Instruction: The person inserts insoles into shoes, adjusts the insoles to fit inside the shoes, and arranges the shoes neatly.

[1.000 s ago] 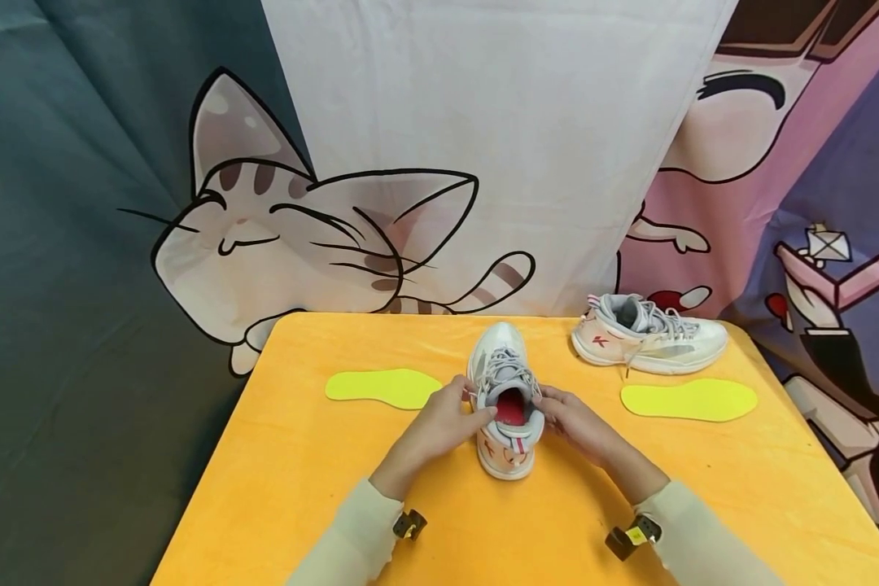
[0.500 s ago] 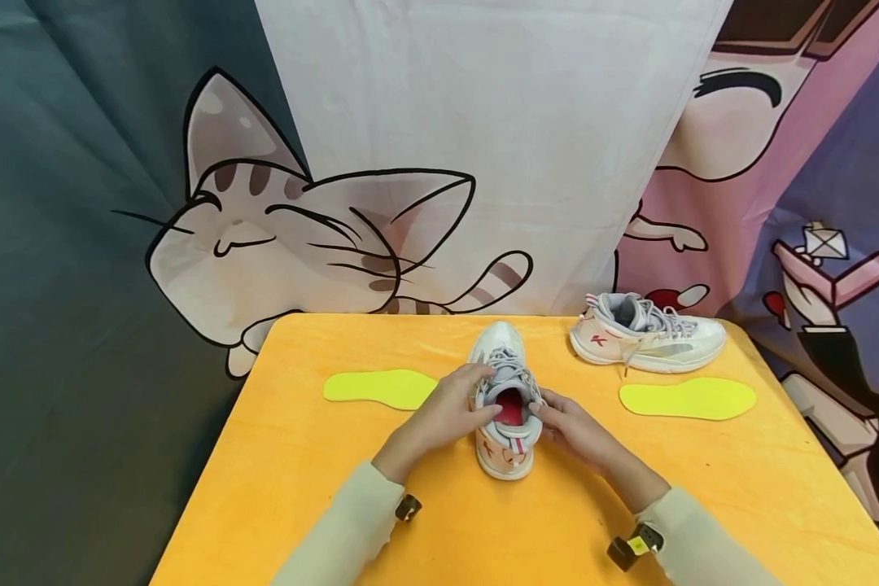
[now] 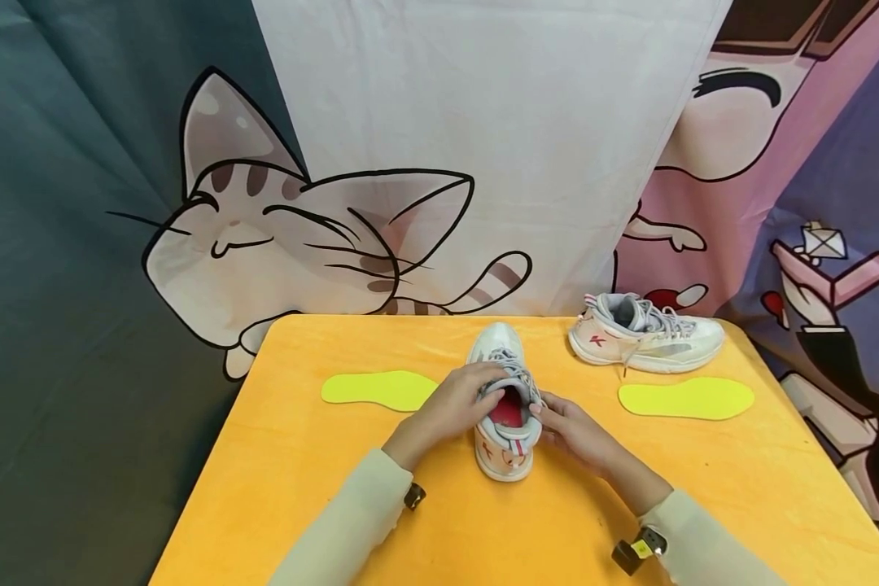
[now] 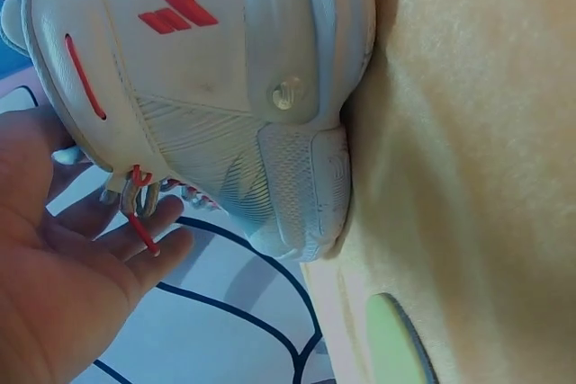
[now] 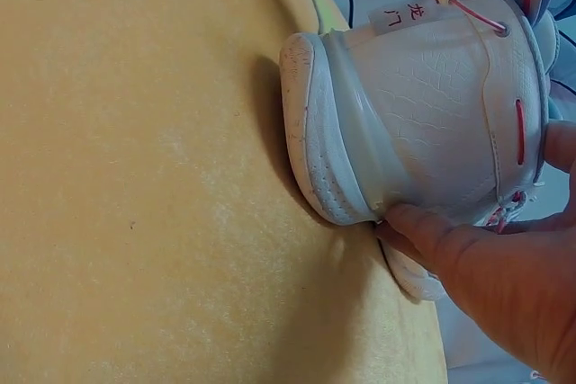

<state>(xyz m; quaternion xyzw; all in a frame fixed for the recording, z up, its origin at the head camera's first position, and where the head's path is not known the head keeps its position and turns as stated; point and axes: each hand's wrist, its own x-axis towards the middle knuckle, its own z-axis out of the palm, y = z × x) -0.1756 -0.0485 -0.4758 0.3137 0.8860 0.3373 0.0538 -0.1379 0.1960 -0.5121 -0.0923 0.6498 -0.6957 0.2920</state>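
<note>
A white sneaker (image 3: 503, 460) with grey laces and a red insole (image 3: 508, 409) stands upright on the table, its toe pointing away. My left hand (image 3: 456, 404) holds it at the tongue and left collar, the thumb at the opening and the fingers over the laces. In the left wrist view, the left hand's fingers (image 4: 162, 249) reach past a red-tipped lace end. My right hand (image 3: 580, 433) grips the right collar, thumb over the rim and fingers along the outer side. The right wrist view shows the right fingers (image 5: 423, 227) against the sneaker's side near the sole.
A second white sneaker (image 3: 648, 338) stands at the back right. One yellow insole (image 3: 688, 399) lies before it, another (image 3: 377, 389) lies left of the held sneaker. The orange-yellow table (image 3: 300, 488) ends at a printed cloth backdrop (image 3: 527, 146).
My left hand has moved from the left collar forward and rightward onto the tongue and laces. The right hand stays on the right collar. The sneaker keeps its place.
</note>
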